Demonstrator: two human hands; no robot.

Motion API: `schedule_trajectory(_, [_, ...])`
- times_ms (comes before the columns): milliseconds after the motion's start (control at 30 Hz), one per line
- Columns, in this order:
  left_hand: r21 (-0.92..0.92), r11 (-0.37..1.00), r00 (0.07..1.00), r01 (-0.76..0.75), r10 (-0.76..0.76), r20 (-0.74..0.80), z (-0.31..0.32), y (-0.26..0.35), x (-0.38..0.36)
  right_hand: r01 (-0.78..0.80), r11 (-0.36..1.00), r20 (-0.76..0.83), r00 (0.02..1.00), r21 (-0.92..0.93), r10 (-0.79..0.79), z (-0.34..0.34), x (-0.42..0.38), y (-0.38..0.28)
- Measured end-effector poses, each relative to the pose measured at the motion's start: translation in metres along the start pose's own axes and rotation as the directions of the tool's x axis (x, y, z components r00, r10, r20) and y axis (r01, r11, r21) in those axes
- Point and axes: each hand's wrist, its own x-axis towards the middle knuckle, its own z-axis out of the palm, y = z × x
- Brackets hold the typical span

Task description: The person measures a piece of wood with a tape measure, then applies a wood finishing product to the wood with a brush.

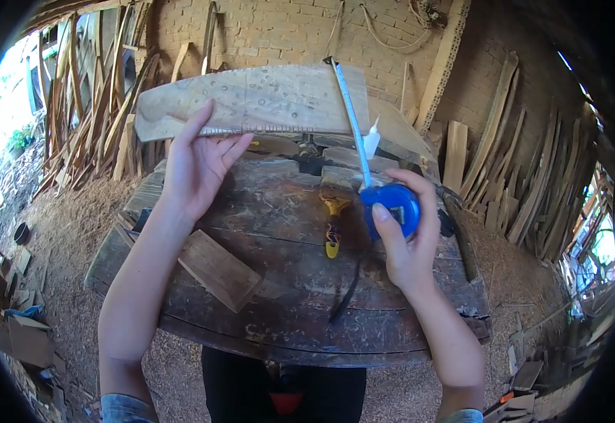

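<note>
My left hand [201,166] grips the near edge of a long, pale wooden board [272,99], thumb on its face and fingers underneath. The board is raised above the workbench [286,310]. In my right hand [413,254] is a blue tape measure [395,208], with the thumb on its case. Its drawn-out blade [353,120] runs across the board's right part, and the hook end reaches the far edge. Just right of the blade stands a white bottle with a pointed nozzle [371,143]. A yellow-handled tool [333,229] lies between my hands.
A short wooden plank [219,264] lies on the bench beside my left forearm. A dark, thin strip [347,292] rests near the front edge. Wood strips [96,99] lean at the left, and more offcuts [533,176] at the right. Shavings [85,240] cover the floor.
</note>
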Motion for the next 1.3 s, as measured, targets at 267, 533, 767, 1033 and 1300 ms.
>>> schedule_trajectory(267, [0.383, 0.922, 0.989, 0.051, 0.005, -0.145, 0.023, -0.001, -0.011, 0.196, 0.97, -0.026, 0.979, -0.144, -0.202, -0.004, -0.004, -0.012])
schedule_trajectory(533, [0.778, 0.629, 0.999, -0.007, -0.031, 0.034, 0.046, -0.015, -0.031, 0.55, 0.74, 0.145, 0.829, -0.387, -0.54, -0.003, 0.009, -0.034])
schedule_trajectory(767, [0.801, 0.598, 0.995, -0.012, -0.068, 0.066, 0.055, -0.018, -0.039, 0.511, 0.744, 0.16, 0.854, -0.431, -0.495, 0.006, 0.004, -0.038])
schedule_trajectory(1033, [0.814, 0.58, 0.99, 0.028, -0.13, 0.059, 0.062, -0.026, -0.046, 0.491, 0.72, 0.175, 0.865, -0.491, -0.471, 0.005, 0.006, -0.03])
schedule_trajectory(1300, [0.813, 0.581, 0.988, 0.038, -0.142, 0.055, 0.059, -0.029, -0.046, 0.486, 0.73, 0.208, 0.872, -0.48, -0.444, 0.009, 0.004, -0.033])
